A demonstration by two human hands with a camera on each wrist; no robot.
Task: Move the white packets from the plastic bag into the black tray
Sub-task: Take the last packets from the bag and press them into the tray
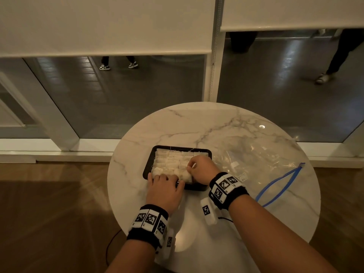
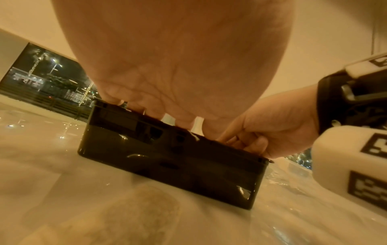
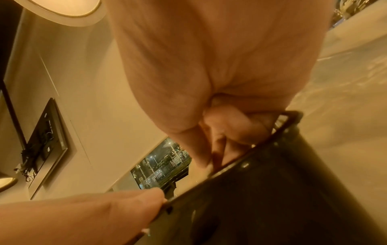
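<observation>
Both hands are in the black tray (image 1: 148, 166) at its near edge. Right hand (image 1: 201, 168): fingers curled, thumb and fingertips pinching one of the white packets (image 1: 173, 164) at the near-right corner of the fill; the right wrist view confirms curled fingers reaching over the rim. Left hand (image 1: 164, 189): fingers laid fairly straight and spread over the near row, pressing down on packets, not gripping; the left wrist view shows fingertips going over the tray's near wall.

Tray sits left of centre on the round marble table (image 1: 197, 123) and looks nearly full, packets in tight rows with loose strings (image 1: 180, 149) trailing over the far rim. Plastic bag (image 1: 262, 164) lies flat just right of the tray, blue zip edge (image 1: 279, 186) open toward the person. A few small pale bits show through the film, too faint to tell whether they are packets or print.

Step, as judged: seating and squaring the last row, late in the task, transfer mostly done.

Next move likely calls for: release the pinch once the packet is wedged flush, keep the left hand's pressure so neighbours don't pop up, then check the bag for leftovers
</observation>
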